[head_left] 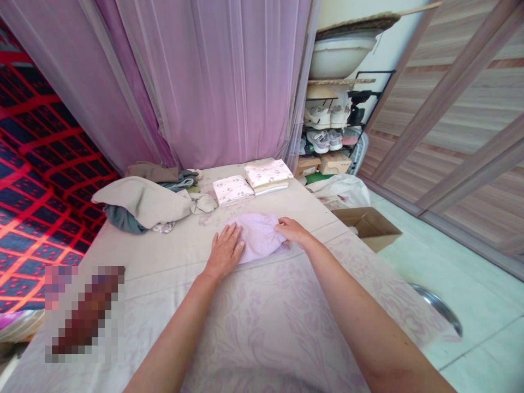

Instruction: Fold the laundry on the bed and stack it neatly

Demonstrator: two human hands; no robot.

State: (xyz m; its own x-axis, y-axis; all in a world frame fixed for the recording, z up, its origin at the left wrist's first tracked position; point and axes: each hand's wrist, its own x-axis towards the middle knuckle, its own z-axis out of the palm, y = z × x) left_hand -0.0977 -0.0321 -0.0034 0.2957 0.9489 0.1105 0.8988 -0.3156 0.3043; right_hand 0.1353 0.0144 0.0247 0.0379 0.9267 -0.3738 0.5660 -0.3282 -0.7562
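Observation:
A small lilac knitted garment [257, 236] lies flat on the cloth-covered surface [254, 316] in front of me. My left hand [225, 251] rests palm down on its left part, fingers spread. My right hand [291, 230] touches the garment's right edge, fingers curled at the fabric; whether it pinches the fabric is unclear. Beyond the garment lie two folded white patterned cloths [232, 190] [268, 174], the right one on a small stack.
A heap of unfolded beige and grey clothes [143, 203] sits at the left. Pink curtains [213, 82] hang behind. A shoe rack [335, 125], an open cardboard box [368, 226] and a metal basin [438, 308] stand on the floor at right. A pixelated patch [84, 314] is near left.

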